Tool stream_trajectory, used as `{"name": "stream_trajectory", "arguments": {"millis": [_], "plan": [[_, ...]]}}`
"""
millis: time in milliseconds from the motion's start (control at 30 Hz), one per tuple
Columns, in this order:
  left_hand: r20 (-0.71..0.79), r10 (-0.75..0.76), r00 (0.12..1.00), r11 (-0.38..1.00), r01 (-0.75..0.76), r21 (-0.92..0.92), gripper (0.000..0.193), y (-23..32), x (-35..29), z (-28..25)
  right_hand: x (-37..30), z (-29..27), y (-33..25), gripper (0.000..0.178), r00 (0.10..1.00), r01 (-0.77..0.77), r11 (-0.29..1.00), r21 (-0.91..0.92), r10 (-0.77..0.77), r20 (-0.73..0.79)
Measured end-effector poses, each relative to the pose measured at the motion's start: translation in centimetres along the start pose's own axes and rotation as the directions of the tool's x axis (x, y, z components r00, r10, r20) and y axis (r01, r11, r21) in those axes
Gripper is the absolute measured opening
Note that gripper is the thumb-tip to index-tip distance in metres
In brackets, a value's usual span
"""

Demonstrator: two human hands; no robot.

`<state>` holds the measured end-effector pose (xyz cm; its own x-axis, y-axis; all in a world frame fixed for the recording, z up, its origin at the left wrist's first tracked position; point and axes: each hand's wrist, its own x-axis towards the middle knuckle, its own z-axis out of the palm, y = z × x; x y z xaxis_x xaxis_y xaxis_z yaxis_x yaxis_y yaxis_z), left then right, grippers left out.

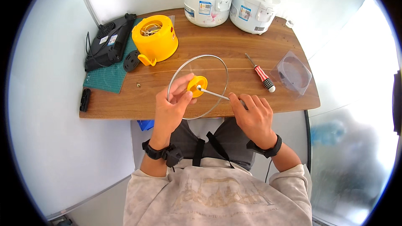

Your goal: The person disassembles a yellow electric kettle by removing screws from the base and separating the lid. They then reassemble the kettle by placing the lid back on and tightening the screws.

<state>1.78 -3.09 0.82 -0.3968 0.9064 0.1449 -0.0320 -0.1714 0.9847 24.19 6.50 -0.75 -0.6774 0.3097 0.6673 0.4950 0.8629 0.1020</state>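
Observation:
My left hand grips a round glass lid with a metal rim, its fingers and thumb around the yellow knob at the centre. The lid is held tilted above the table's front edge. My right hand is closed around a slim silver wrench. The wrench's rounded head meets the middle of the yellow knob, where a small bright metal piece shows. The fingers hide most of the wrench's handle end.
A yellow appliance body with wires inside stands back left, by a black appliance, a black disc and a green cutting mat. Right lie a red-striped screwdriver and clear plastic tray. Two white rice cookers stand behind.

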Motion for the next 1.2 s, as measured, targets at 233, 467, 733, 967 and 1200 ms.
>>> {"name": "stream_trajectory", "arguments": {"millis": [233,467,733,967,1200], "plan": [[0.008,0.105,0.994,0.992,-0.105,0.072,0.041,1.1,0.6,-0.1,3.0,-2.8,0.7,0.033,0.995,0.002,0.999,0.047,-0.006,0.097],[-0.017,0.136,0.991,0.966,-0.129,0.225,0.041,1.7,1.3,0.3,4.8,-3.3,1.7,0.028,0.989,-0.010,0.996,0.085,-0.002,0.145],[-0.040,0.263,0.964,0.855,-0.214,0.472,0.039,1.0,2.1,0.9,3.7,0.2,0.3,0.011,0.879,-0.471,0.644,0.603,0.288,0.380],[0.046,0.530,0.847,0.610,-0.418,0.673,0.058,-0.9,2.9,1.5,2.8,2.6,-0.4,0.027,0.455,-0.782,-0.490,0.386,-0.026,0.890],[0.146,0.496,0.856,0.563,-0.444,0.697,0.043,-1.5,3.5,1.6,1.3,3.7,-0.2,0.032,0.433,-0.651,-0.752,0.106,-0.252,0.866]]}}
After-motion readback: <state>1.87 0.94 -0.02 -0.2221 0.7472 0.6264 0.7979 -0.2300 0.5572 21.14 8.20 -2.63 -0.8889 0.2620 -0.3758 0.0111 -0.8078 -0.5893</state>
